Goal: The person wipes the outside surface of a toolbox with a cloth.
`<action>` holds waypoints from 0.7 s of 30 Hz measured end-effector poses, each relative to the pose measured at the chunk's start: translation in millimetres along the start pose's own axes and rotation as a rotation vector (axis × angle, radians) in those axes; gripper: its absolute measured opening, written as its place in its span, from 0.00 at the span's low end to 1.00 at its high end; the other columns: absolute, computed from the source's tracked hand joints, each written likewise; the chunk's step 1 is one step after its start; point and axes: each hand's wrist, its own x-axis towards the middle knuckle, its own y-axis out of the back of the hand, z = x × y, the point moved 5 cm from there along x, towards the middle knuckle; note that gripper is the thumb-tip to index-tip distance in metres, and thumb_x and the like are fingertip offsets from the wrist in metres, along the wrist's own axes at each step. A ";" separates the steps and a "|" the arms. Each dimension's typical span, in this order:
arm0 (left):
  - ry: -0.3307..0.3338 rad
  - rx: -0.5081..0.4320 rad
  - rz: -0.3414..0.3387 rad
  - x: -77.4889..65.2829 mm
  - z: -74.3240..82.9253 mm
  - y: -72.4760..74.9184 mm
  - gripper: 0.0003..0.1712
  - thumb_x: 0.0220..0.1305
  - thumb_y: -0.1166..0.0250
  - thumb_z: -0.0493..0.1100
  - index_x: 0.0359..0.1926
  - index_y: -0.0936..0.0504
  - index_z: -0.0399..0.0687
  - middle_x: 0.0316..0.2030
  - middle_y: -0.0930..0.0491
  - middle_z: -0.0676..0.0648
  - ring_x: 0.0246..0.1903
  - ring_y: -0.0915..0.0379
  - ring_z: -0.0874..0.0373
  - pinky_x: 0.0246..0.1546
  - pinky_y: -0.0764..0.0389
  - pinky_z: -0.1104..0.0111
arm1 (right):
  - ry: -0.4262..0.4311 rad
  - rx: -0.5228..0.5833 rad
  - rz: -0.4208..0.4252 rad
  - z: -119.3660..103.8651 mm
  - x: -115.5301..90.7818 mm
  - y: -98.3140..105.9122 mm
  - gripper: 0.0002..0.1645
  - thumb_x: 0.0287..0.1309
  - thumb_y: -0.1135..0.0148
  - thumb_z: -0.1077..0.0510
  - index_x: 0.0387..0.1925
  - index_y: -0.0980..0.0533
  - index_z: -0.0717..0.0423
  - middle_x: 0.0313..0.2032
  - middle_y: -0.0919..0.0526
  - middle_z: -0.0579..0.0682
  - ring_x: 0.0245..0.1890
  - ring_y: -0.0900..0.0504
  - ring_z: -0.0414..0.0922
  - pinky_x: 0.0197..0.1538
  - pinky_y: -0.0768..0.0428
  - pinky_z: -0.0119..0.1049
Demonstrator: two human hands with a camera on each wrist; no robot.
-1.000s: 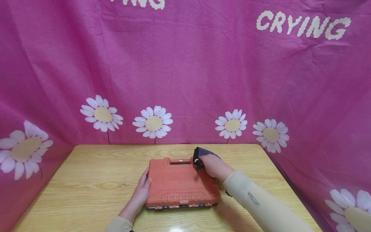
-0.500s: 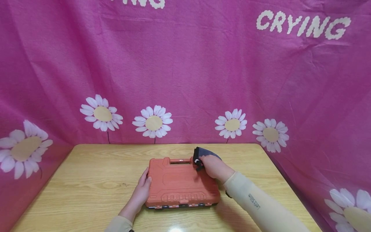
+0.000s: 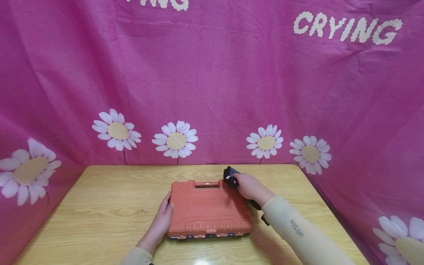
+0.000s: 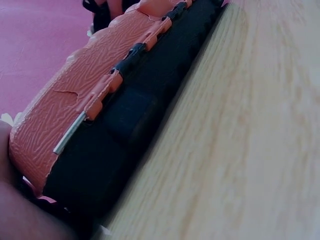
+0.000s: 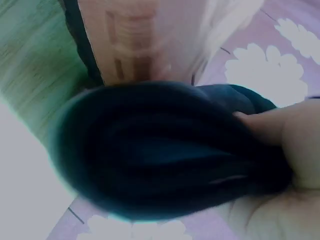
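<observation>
An orange plastic carrying case [image 3: 208, 208] lies on the table, its handle at the far side and hinges along the near edge. My left hand [image 3: 163, 217] rests against the case's left side with fingers extended along it. In the left wrist view, the orange lid [image 4: 80, 80] sits over a black base [image 4: 120, 135], with a metal hinge pin showing. My right hand [image 3: 250, 186] pinches a dark blue-and-black soft, folded item [image 3: 230, 177] over the case's far right corner. The right wrist view shows the item as a blurred dark loop [image 5: 150, 155]; its exact kind cannot be told.
A wooden table [image 3: 109, 206] stands against a pink curtain [image 3: 212, 88] printed with white daisies and lettering. The curtain also closes in the left and right sides.
My right hand has shifted slightly right, and the dark item has turned, showing less of its blue-grey side. My left hand and the case stay nearly where they were.
</observation>
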 end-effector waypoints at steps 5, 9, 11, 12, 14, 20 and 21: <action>-0.006 0.003 -0.002 0.2 0.4 0.2 0.34 0.84 0.61 0.46 0.83 0.58 0.42 0.80 0.59 0.30 0.79 0.66 0.29 0.76 0.57 0.35 | -0.026 0.052 0.088 7.5 5.7 17.5 0.06 0.58 0.41 0.71 0.37 0.21 0.63 0.30 0.15 0.58 0.36 0.14 0.57 0.47 0.16 0.56; -0.011 0.011 -0.002 0.5 0.3 -0.6 0.34 0.84 0.61 0.47 0.83 0.57 0.42 0.80 0.58 0.29 0.79 0.65 0.28 0.76 0.56 0.34 | -0.024 0.065 0.127 8.2 15.0 29.1 0.13 0.59 0.42 0.72 0.45 0.20 0.66 0.36 0.13 0.60 0.40 0.12 0.57 0.48 0.15 0.55; -0.010 0.015 0.000 0.4 0.3 -1.1 0.34 0.84 0.61 0.47 0.83 0.57 0.42 0.80 0.58 0.29 0.79 0.64 0.28 0.76 0.56 0.34 | -0.020 0.074 0.134 6.1 20.7 33.9 0.16 0.59 0.43 0.72 0.48 0.19 0.67 0.39 0.12 0.61 0.42 0.12 0.57 0.50 0.15 0.54; -0.008 0.018 0.000 0.5 0.1 -1.3 0.34 0.84 0.61 0.47 0.83 0.57 0.42 0.80 0.58 0.29 0.78 0.64 0.28 0.76 0.55 0.33 | -0.018 0.080 0.135 4.5 24.1 35.7 0.17 0.59 0.43 0.72 0.49 0.19 0.66 0.40 0.12 0.61 0.43 0.12 0.57 0.51 0.15 0.54; -0.006 0.018 0.003 0.8 -0.3 -1.3 0.34 0.84 0.60 0.47 0.83 0.56 0.42 0.80 0.58 0.29 0.79 0.63 0.28 0.76 0.55 0.34 | -0.016 0.088 0.128 -1.0 30.8 38.5 0.18 0.60 0.42 0.71 0.51 0.19 0.66 0.42 0.11 0.61 0.44 0.12 0.57 0.52 0.15 0.54; -0.004 0.021 0.006 1.7 -1.8 -0.8 0.34 0.84 0.61 0.47 0.83 0.57 0.43 0.80 0.58 0.29 0.79 0.64 0.28 0.76 0.55 0.34 | 0.011 0.106 0.107 -26.9 55.5 34.4 0.17 0.63 0.41 0.69 0.53 0.19 0.64 0.45 0.11 0.61 0.48 0.12 0.57 0.55 0.16 0.53; -0.004 0.021 0.007 1.8 -1.9 -0.6 0.34 0.84 0.61 0.47 0.83 0.57 0.42 0.80 0.58 0.29 0.79 0.64 0.28 0.76 0.55 0.34 | 0.018 0.109 0.105 -31.9 59.5 31.9 0.17 0.64 0.41 0.69 0.54 0.19 0.64 0.46 0.11 0.60 0.49 0.12 0.57 0.56 0.16 0.52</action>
